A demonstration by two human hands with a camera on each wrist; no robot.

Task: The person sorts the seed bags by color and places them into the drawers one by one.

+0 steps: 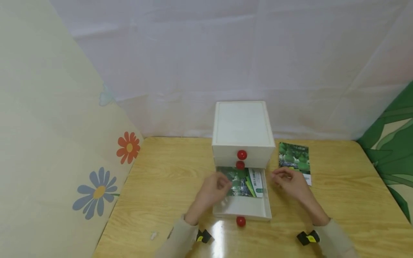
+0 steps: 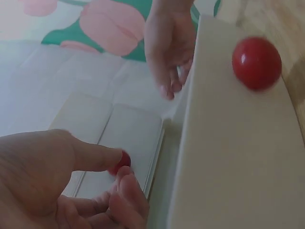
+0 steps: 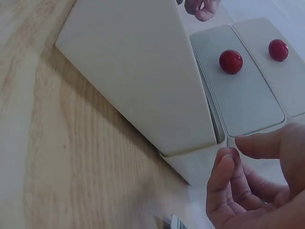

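Observation:
A small white drawer cabinet (image 1: 242,123) stands on the table with its bottom drawer (image 1: 237,208) pulled out. Inside the drawer lies a green-and-white booklet (image 1: 243,182). My left hand (image 1: 213,187) hovers over the drawer's left side, fingers loosely curled and holding nothing. It overlaps one red knob (image 2: 125,161) of the upper drawers in the left wrist view. Just right of the drawer is my right hand (image 1: 293,183), its thumb and fingers loosely bent with a gap between them in the right wrist view. A second green booklet (image 1: 294,156) lies beyond it, partly covered by that hand.
The wooden table (image 1: 167,179) reaches back to a white cloth (image 1: 180,64). On the left is a pale panel with printed flowers (image 1: 129,147); a green leaf-patterned panel (image 1: 393,147) stands at the right. The pulled-out drawer's red knob (image 1: 241,221) faces the front edge.

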